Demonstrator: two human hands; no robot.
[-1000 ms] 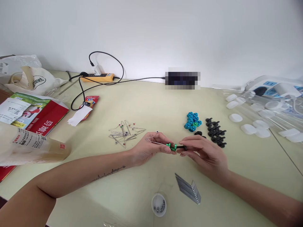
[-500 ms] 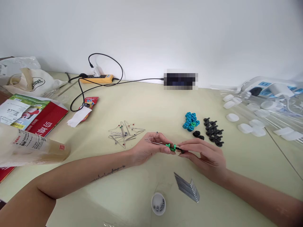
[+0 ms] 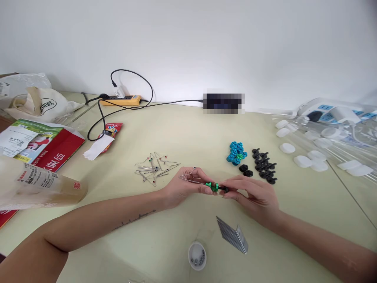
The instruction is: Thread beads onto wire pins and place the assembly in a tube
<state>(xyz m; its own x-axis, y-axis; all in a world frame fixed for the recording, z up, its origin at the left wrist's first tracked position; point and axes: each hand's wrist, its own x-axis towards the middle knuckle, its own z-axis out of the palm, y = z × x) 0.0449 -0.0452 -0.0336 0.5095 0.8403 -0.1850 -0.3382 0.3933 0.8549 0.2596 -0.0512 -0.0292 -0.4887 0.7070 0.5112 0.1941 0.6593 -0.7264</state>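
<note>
My left hand (image 3: 185,186) is closed on a green metal spool-shaped piece (image 3: 212,186), pinched between thumb and fingers. A thin bent wire (image 3: 188,179) with a small dark bead at its tip runs back from that piece over the hand. My right hand (image 3: 255,194) is closed on a small black part (image 3: 225,189), whose thin end meets the right side of the green piece. Fingers partly hide the joint. Beyond the right hand lie blue spool-shaped pieces (image 3: 234,151) with one green among them, and black parts with tabs (image 3: 263,165).
Left of my hands lie several bead-tipped wires (image 3: 154,169). Nearer me are a white cup of small metal bits (image 3: 197,261) and a row of bent metal rods (image 3: 232,236). A drink cup (image 3: 55,186) lies left; white caps (image 3: 303,161) are right.
The green piece and black part are tilted slightly differently. My right fingers have shifted a little around the black part. The whole view has moved slightly.
</note>
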